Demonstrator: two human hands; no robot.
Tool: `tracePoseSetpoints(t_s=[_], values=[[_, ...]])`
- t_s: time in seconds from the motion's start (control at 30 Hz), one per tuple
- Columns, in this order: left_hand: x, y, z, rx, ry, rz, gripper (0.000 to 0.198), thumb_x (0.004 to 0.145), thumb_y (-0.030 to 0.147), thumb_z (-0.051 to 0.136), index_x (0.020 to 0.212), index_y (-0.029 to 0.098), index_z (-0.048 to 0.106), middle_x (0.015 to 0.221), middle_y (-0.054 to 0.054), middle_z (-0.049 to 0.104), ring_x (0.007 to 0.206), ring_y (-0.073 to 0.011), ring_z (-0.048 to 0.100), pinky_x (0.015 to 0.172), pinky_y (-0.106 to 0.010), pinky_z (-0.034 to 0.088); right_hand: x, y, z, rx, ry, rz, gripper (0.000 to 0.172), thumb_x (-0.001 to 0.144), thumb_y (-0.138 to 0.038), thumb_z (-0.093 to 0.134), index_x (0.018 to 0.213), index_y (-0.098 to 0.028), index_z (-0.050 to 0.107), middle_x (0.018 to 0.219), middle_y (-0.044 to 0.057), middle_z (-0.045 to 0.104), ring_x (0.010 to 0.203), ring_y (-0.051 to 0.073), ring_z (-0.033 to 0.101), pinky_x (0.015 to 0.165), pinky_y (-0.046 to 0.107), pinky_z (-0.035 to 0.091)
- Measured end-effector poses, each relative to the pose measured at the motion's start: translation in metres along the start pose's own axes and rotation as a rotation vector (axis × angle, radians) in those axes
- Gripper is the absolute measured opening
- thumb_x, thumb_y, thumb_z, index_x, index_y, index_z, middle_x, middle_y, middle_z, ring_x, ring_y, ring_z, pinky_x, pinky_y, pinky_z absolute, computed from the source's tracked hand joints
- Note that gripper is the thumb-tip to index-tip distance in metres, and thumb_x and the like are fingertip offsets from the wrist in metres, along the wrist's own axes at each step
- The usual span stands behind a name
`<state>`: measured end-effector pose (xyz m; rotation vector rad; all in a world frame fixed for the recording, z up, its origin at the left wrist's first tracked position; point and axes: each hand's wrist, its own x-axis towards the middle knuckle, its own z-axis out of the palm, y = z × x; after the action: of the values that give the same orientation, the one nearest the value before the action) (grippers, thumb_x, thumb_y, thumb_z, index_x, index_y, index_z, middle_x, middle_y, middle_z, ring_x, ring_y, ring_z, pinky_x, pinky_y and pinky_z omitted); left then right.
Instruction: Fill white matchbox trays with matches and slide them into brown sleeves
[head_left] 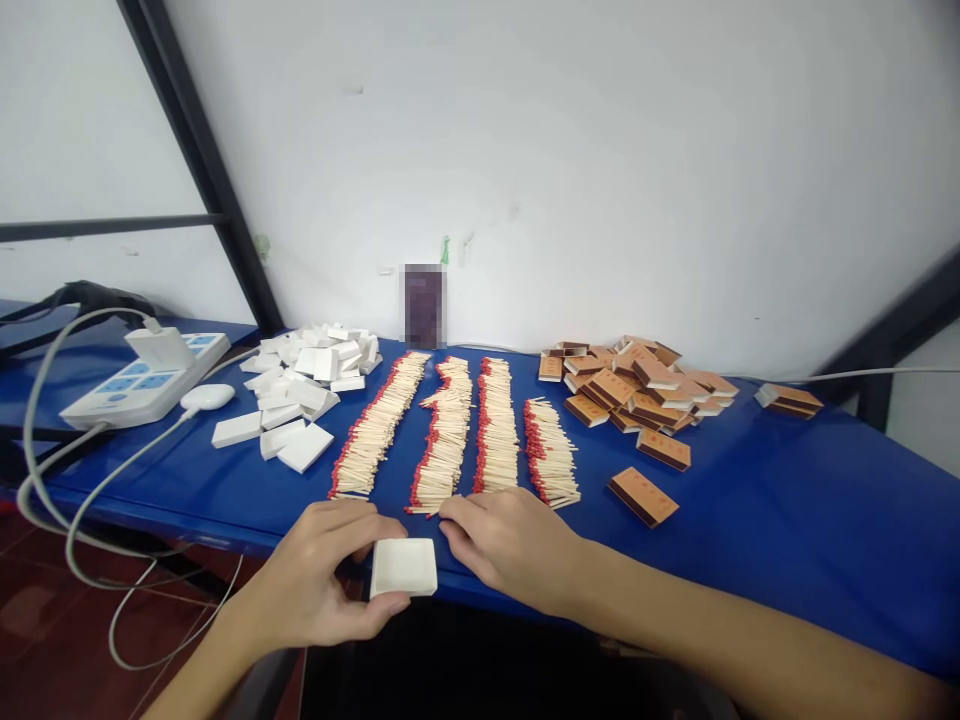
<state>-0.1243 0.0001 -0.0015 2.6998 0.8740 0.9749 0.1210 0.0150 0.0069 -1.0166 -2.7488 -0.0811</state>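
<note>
My left hand (322, 580) grips an empty white matchbox tray (403, 567) at the near edge of the blue table (787, 500), thumb under it and fingers curled behind. My right hand (510, 545) rests just right of the tray, fingers bent and pinching at the near end of a row of red-tipped matches (445, 440). Several rows of matches (495, 425) lie side by side in the middle of the table. What the right fingers hold, if anything, is too small to make out.
A heap of white inner trays (304, 385) lies at the back left. Brown matchbox sleeves (637, 385) are piled at the back right, with one sleeve (643, 496) nearer. A power strip (146, 380) and white cables (75, 480) sit at far left. A wall stands behind.
</note>
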Motion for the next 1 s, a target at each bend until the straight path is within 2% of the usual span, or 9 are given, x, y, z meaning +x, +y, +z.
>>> tracePoseSetpoints(t_s=[0.23, 0.47, 0.57, 0.73, 0.87, 0.93, 1.0], values=[[0.003, 0.003, 0.001, 0.046, 0.013, 0.013, 0.024, 0.088, 0.040, 0.067, 0.099, 0.019, 0.066, 0.065, 0.002, 0.059, 0.056, -0.0141, 0.054, 0.057, -0.027, 0.040, 0.000, 0.006, 0.010, 0.133, 0.153, 0.000, 0.015, 0.099, -0.019, 0.053, 0.090, -0.016, 0.064, 0.080, 0.004, 0.070, 0.072, 0.018, 0.068, 0.063, 0.029, 0.041], [0.004, 0.006, 0.002, 0.067, 0.029, 0.049, 0.028, 0.088, 0.043, 0.070, 0.099, 0.018, 0.065, 0.067, 0.002, 0.061, 0.058, -0.0144, 0.056, 0.058, -0.027, 0.039, -0.004, 0.007, 0.004, 0.169, 0.138, 0.072, 0.012, 0.097, -0.015, 0.053, 0.092, -0.016, 0.064, 0.079, 0.004, 0.069, 0.071, 0.018, 0.067, 0.062, 0.028, 0.043], [0.007, 0.011, -0.001, 0.029, -0.055, -0.012, 0.026, 0.085, 0.041, 0.074, 0.098, 0.019, 0.066, 0.068, 0.003, 0.060, 0.060, -0.0145, 0.056, 0.061, -0.027, 0.040, -0.005, 0.008, 0.001, 0.141, 0.117, 0.041, 0.014, 0.097, -0.016, 0.054, 0.089, -0.016, 0.065, 0.077, 0.004, 0.068, 0.070, 0.018, 0.066, 0.061, 0.029, 0.043], [0.011, 0.018, -0.005, -0.023, -0.236, -0.168, 0.023, 0.081, 0.033, 0.078, 0.099, 0.022, 0.067, 0.073, 0.004, 0.062, 0.064, -0.0141, 0.056, 0.061, -0.026, 0.038, -0.005, 0.010, -0.002, 0.112, 0.065, -0.026, 0.012, 0.098, -0.015, 0.054, 0.096, -0.015, 0.067, 0.081, 0.005, 0.070, 0.073, 0.020, 0.068, 0.062, 0.030, 0.045], [0.008, 0.015, -0.007, -0.167, -0.218, -0.212, 0.027, 0.077, 0.030, 0.083, 0.099, 0.024, 0.068, 0.079, 0.006, 0.067, 0.063, -0.0114, 0.056, 0.061, -0.024, 0.038, -0.005, 0.011, -0.007, 0.079, 0.024, -0.079, 0.014, 0.100, -0.015, 0.052, 0.097, -0.015, 0.066, 0.084, 0.005, 0.070, 0.073, 0.018, 0.067, 0.062, 0.029, 0.046], [0.006, 0.013, -0.009, -0.221, -0.197, -0.245, 0.034, 0.076, 0.032, 0.085, 0.106, 0.027, 0.069, 0.088, 0.006, 0.071, 0.063, -0.0105, 0.055, 0.060, -0.022, 0.039, -0.007, 0.010, -0.010, 0.056, 0.017, -0.090, 0.013, 0.100, -0.015, 0.052, 0.096, -0.015, 0.065, 0.086, 0.004, 0.067, 0.070, 0.016, 0.063, 0.060, 0.027, 0.044], [0.003, 0.012, -0.011, -0.231, -0.182, -0.284, 0.038, 0.079, 0.036, 0.085, 0.113, 0.029, 0.069, 0.087, 0.006, 0.070, 0.061, -0.0101, 0.053, 0.058, -0.022, 0.039, -0.008, 0.010, -0.013, 0.010, 0.019, -0.111, 0.012, 0.099, -0.014, 0.052, 0.095, -0.015, 0.063, 0.088, 0.005, 0.064, 0.066, 0.015, 0.059, 0.056, 0.027, 0.041]])
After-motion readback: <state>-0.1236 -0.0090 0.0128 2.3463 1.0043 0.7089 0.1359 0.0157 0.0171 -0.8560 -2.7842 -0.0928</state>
